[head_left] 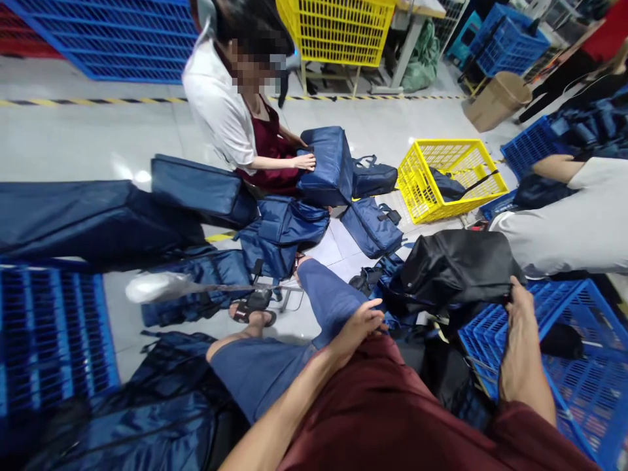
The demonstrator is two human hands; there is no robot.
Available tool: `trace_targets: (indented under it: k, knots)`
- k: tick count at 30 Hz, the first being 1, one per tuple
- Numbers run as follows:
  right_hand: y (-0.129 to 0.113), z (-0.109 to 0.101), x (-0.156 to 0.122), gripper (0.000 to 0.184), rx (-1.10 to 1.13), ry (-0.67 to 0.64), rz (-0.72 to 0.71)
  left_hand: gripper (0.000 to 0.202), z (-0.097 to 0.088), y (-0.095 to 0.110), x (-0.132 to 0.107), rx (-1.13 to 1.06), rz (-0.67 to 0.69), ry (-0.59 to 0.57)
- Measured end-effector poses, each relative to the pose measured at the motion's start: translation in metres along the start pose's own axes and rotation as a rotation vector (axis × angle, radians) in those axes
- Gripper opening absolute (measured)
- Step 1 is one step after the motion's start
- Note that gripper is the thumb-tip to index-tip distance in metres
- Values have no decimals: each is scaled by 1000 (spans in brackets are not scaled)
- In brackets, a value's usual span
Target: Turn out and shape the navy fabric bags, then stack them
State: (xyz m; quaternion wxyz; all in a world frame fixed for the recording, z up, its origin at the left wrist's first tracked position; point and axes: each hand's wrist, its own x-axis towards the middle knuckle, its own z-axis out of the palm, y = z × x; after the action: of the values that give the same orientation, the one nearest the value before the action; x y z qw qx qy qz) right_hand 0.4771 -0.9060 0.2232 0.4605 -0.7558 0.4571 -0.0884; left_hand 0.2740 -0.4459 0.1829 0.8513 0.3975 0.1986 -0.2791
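Observation:
My right hand [521, 302] grips the near right edge of a black bag [454, 265], which it holds up at my right side. The bag's underside is hidden from me. Over my lap, my left hand [366, 322] holds nothing, its fingers loosely apart beside my blue-clad knee. Dark blue bags [387, 278] lie just beyond it, partly covered by the black one. Between my feet and the person opposite, a blue backpack [282, 229] and a smaller blue bag [373, 226] rest on the floor.
A person [220, 111] opposite has both hands on a boxy blue bag [326, 163]. A yellow crate [454, 180] holds a dark bag. Blue crates [596, 366] stand at my right and left. Another person's white sleeve [579, 216] is close on the right. Bags crowd the left floor.

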Motion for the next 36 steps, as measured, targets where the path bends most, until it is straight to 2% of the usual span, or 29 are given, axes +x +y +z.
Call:
trace_targets:
  k: [4,8,13,17,19,22,26,29,31,32,34,36]
  knots:
    - [17,62,-11,12,-28,-161,128,77,-34,-8,-22,-154,-2,169]
    - [42,127,-43,15,-67,-386,148,73,-72,-22,-39,-304,47,349]
    - [55,190,-103,15,-191,-675,128,72,-123,-35,-60,-422,55,550]
    - [53,251,-166,14,-338,-889,65,66,-163,-34,-80,-432,84,791]
    - [52,294,-200,14,-408,-995,27,68,-185,-32,-92,-400,120,913]
    - [54,377,-253,15,-512,-1110,-36,75,-218,-37,-113,-364,137,1035]
    - [66,498,-322,12,-672,-1237,-177,66,-248,-66,-144,-294,127,1189]
    - [80,566,-376,15,-801,-1353,-340,61,-263,-87,-160,-235,112,1285]
    - [87,590,-409,20,-879,-1436,-464,65,-277,-88,-159,-261,120,1311]
    - [90,594,-421,23,-914,-1473,-530,67,-287,-84,-155,-265,147,1319]
    - [93,588,-435,26,-986,-1531,-654,66,-318,-67,-141,-220,201,1318]
    - [97,566,-429,25,-1063,-1554,-779,60,-360,-45,-119,-163,195,1305]
